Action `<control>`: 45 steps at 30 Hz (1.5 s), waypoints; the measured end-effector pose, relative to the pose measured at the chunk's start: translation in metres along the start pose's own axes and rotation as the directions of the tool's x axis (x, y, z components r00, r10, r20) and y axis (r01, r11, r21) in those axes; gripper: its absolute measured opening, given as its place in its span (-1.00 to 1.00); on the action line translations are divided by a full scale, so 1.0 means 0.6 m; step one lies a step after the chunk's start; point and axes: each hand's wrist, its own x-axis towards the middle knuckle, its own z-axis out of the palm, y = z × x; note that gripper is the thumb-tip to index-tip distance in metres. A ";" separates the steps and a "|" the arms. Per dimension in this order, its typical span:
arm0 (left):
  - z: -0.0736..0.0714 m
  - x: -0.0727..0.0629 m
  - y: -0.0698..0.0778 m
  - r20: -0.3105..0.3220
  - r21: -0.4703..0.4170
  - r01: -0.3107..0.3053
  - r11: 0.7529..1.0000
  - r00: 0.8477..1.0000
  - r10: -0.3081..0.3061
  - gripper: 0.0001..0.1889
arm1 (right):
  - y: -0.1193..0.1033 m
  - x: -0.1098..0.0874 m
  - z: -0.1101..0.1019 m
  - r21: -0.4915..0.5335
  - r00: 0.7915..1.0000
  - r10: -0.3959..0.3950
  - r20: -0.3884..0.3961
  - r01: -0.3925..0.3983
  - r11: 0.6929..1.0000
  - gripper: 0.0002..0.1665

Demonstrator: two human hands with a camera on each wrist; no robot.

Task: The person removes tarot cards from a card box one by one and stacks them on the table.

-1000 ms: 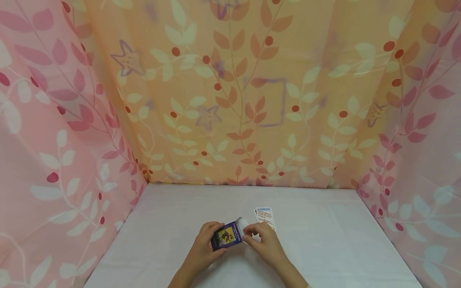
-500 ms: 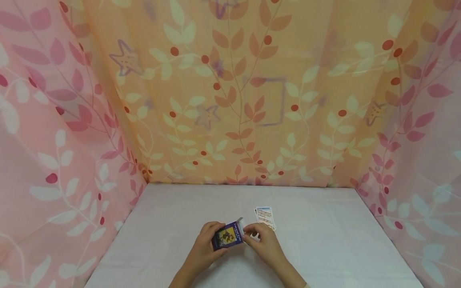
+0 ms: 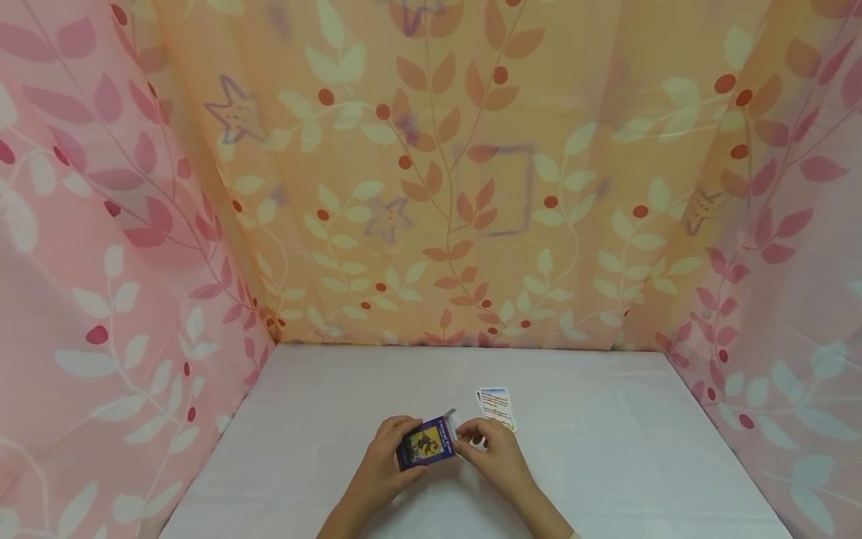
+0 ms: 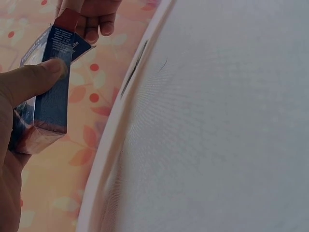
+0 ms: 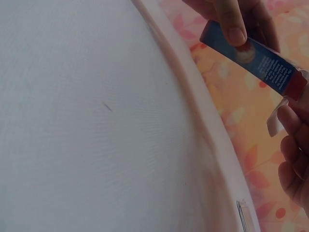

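Observation:
My left hand (image 3: 387, 457) grips a dark blue and purple card box (image 3: 427, 443) with a yellow picture on its front. In the left wrist view, the thumb of the left hand (image 4: 29, 84) presses the narrow printed side of the box (image 4: 55, 92). The top end of the box stands open, with a flap (image 5: 276, 121) sticking out in the right wrist view. My right hand (image 3: 494, 453) pinches at that open end with thumb and forefinger; what lies inside is hidden. Its other fingers are curled loosely in the right wrist view.
A small pile of cards (image 3: 495, 404) lies on the white-covered table (image 3: 337, 389), just beyond the right hand. Patterned cloth hangs at the back (image 3: 431, 247) and on both sides of the table.
The box has tilted very slightly in the left hand. Both hands keep nearly the same place, and the cards on the table have not moved.

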 end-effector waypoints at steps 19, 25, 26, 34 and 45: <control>-0.002 0.001 0.000 0.005 0.009 0.011 1.000 1.000 -0.011 -0.17 | 0.001 0.003 -0.003 -0.045 1.000 0.008 -0.004 -0.008 0.999 -0.84; -0.002 0.002 0.000 -0.012 0.011 -0.003 1.000 1.000 0.003 -0.15 | 0.002 0.004 -0.007 -0.034 1.000 0.023 0.000 -0.023 0.999 -0.84; -0.002 0.002 0.000 -0.014 0.007 -0.003 1.000 1.000 0.003 -0.15 | 0.002 0.004 -0.007 -0.031 1.000 0.020 -0.001 -0.020 0.999 -0.85; -0.002 0.001 -0.005 -0.028 0.016 -0.012 1.000 1.000 0.012 -0.14 | -0.002 0.005 -0.015 0.034 0.999 0.031 -0.023 -0.030 0.999 -0.83; -0.004 0.002 -0.002 -0.024 0.013 -0.004 1.000 1.000 0.005 -0.15 | -0.009 0.009 -0.027 0.046 0.997 0.074 -0.034 -0.072 0.996 -0.81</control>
